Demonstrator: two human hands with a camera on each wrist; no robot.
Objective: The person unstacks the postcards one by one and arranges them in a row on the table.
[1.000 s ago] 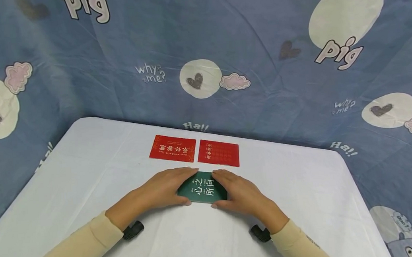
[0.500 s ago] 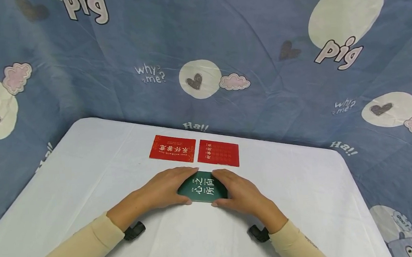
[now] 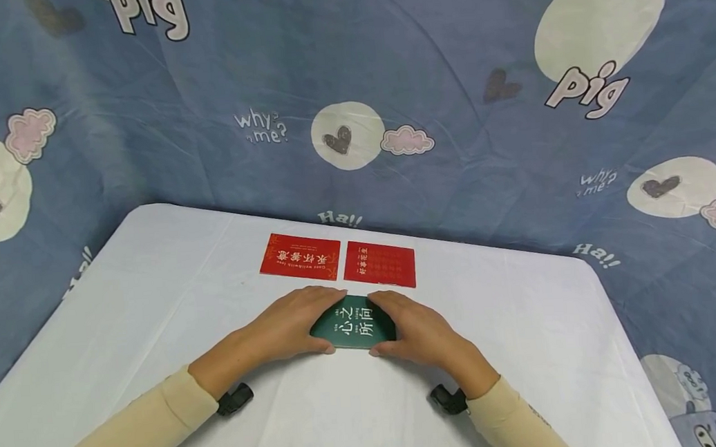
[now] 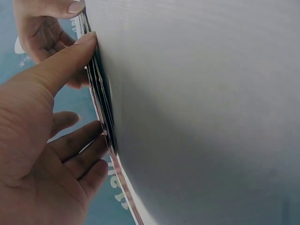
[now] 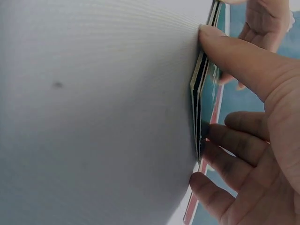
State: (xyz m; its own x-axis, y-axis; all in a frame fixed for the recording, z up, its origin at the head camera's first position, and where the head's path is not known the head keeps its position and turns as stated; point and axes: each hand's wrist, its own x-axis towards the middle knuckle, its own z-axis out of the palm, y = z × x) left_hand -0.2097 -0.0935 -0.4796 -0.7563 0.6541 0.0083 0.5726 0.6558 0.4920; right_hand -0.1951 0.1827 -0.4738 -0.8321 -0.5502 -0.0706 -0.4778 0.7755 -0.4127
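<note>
A green card (image 3: 354, 326) with white characters lies flat near the middle of the white table. In both wrist views its side shows several thin layers, so it tops a small stack of cards (image 4: 100, 91). My left hand (image 3: 290, 325) holds the stack's left end, thumb on the near edge and fingertips at the far edge. The right end is held the same way by my right hand (image 3: 420, 331). Its thumb presses the near edge of the layered cards (image 5: 196, 101) in the right wrist view. Both ends of the green card are partly covered by the hands.
Two red cards with gold print lie side by side just beyond the hands: a left one (image 3: 301, 257) and a right one (image 3: 379, 264). A blue patterned cloth (image 3: 485, 173) hangs behind the white-covered table (image 3: 527, 322).
</note>
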